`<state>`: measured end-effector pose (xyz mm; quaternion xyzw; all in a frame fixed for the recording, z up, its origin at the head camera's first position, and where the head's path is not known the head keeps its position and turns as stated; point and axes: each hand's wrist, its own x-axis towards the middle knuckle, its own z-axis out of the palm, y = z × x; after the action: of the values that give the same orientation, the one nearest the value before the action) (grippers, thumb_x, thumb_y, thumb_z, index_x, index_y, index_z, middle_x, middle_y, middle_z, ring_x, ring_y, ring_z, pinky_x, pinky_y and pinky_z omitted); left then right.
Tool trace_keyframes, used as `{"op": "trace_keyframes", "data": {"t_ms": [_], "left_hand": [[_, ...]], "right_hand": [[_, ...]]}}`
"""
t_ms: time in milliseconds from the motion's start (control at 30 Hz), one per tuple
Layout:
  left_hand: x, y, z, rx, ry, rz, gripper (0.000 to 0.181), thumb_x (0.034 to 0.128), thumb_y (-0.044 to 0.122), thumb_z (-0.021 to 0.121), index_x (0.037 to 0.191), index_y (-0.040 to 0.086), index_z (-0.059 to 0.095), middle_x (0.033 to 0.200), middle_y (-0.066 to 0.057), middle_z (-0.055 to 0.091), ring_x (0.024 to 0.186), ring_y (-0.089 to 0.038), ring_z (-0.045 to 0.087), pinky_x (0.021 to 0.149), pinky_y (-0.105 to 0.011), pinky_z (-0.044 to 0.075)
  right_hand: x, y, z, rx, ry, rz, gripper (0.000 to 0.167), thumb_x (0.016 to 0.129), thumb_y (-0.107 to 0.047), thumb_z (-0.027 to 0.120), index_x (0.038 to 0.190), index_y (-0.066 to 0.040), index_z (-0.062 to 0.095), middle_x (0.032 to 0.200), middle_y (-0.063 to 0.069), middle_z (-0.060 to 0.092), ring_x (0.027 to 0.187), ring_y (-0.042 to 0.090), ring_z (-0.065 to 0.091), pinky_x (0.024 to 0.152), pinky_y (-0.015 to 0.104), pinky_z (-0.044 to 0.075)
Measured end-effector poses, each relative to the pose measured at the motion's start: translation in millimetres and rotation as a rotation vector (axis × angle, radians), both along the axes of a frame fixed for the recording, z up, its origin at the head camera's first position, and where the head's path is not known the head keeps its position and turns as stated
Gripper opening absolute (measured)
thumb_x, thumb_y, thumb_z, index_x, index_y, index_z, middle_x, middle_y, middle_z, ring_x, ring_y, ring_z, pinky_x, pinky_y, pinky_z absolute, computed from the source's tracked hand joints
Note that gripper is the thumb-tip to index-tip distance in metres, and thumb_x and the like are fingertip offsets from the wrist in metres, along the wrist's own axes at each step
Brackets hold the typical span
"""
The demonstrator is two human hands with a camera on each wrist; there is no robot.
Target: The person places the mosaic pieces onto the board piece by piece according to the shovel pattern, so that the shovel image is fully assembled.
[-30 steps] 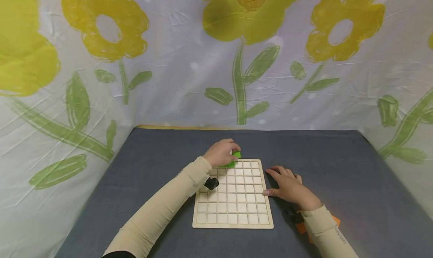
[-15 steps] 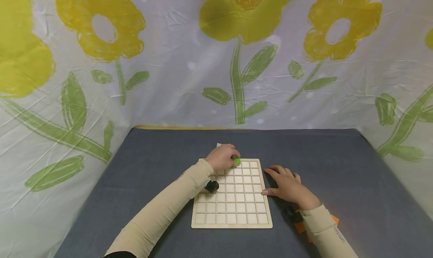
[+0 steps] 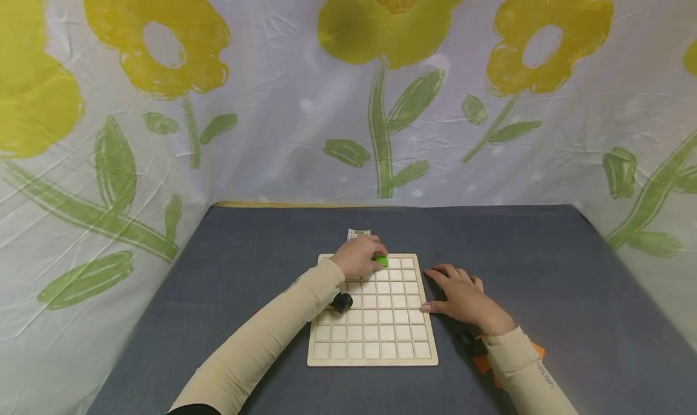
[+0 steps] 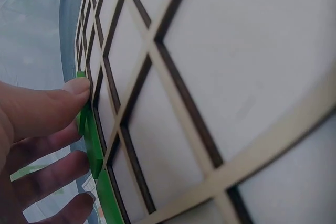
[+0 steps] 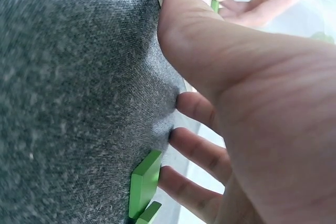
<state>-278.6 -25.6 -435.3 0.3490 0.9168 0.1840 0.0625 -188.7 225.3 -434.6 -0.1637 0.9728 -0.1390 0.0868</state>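
Observation:
A pale wooden grid board (image 3: pixel 379 318) lies on the dark cloth. Over its far edge, my left hand (image 3: pixel 359 256) pinches a green piece (image 3: pixel 381 261); in the left wrist view the thumb and fingers (image 4: pixel 76 87) hold that green piece (image 4: pixel 92 145) against the grid, with more green in the row at the edge. My right hand (image 3: pixel 471 300) has its thumb at the board's right edge and its fingers spread on the cloth. The right wrist view shows those fingers (image 5: pixel 197 150) relaxed beside a green block (image 5: pixel 144 182).
Orange pieces (image 3: pixel 481 363) lie by the right wrist, partly under the sleeve. A small printed card (image 3: pixel 358 233) is just beyond the left hand. A bit of red (image 3: pixel 256 311) shows beside the left forearm. Flowered fabric (image 3: pixel 288 100) hangs behind and at both sides.
My left hand has come slightly nearer with the green piece, from beyond the far edge onto the board's far row. The card has come into view. My right hand has stayed put.

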Motion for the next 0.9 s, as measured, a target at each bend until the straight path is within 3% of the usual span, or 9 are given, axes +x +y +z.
{"op": "trace_keyframes", "data": {"t_ms": [600, 767, 900], "left_hand": [[3.0, -3.2, -3.9, 0.034, 0.014, -0.011, 0.024, 0.0918, 0.02, 0.067, 0.115, 0.014, 0.07, 0.107, 0.0, 0.064, 0.091, -0.014, 0.06, 0.078, -0.028, 0.048], [12.8, -15.3, 4.8, 0.067, -0.01, 0.032, 0.026, 0.0943, 0.023, 0.063, 0.118, 0.015, 0.067, 0.111, -0.001, 0.062, 0.093, -0.016, 0.06, 0.076, -0.03, 0.048], [26.1, -31.2, 16.8, 0.093, 0.031, 0.067, 0.026, 0.0949, 0.024, 0.062, 0.119, 0.014, 0.067, 0.115, -0.005, 0.062, 0.099, -0.022, 0.059, 0.081, -0.038, 0.047]], "right_hand": [[-1.2, -1, -2.8, 0.004, -0.016, -0.008, 0.085, 0.08, -0.058, 0.067, 0.147, -0.015, 0.04, 0.147, 0.013, 0.036, 0.13, 0.039, 0.035, 0.096, 0.069, 0.025], [-0.5, -1, -4.8, -0.004, -0.016, -0.002, 0.085, 0.08, -0.058, 0.067, 0.148, -0.015, 0.039, 0.147, 0.013, 0.035, 0.129, 0.039, 0.035, 0.095, 0.068, 0.026], [0.3, 1, -1.9, -0.013, -0.004, 0.007, 0.084, 0.08, -0.057, 0.067, 0.147, -0.014, 0.039, 0.146, 0.014, 0.035, 0.128, 0.04, 0.036, 0.093, 0.068, 0.026]]}}
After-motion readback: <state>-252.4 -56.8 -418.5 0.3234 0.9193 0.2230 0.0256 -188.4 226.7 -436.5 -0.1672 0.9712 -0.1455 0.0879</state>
